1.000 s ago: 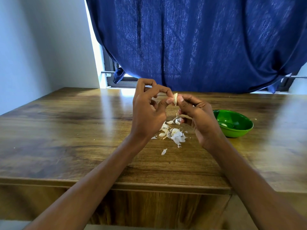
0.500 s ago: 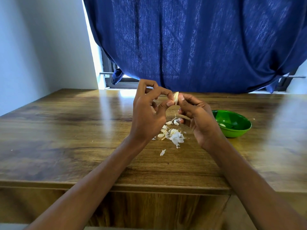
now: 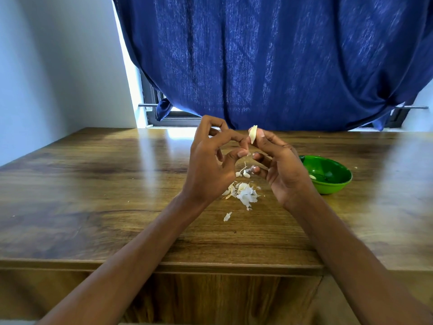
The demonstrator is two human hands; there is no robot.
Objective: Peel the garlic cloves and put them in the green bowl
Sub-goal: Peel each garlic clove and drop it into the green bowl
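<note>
Behind the desk (image 3: 93, 184) hangs a blue curtain. Your left hand (image 3: 210, 170) has released the garlic clove (image 3: 252, 134), fingers loosely curled and empty; your right hand (image 3: 278, 165) pinches it. Green bowl (image 3: 337, 186) sits near the right edge.

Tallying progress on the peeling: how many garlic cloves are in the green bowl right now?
1. A single pale peeled garlic clove lies on the near-left inside of the round green plastic bowl. The right hand covers the bowl's left edge, so another could be hidden there.
</note>
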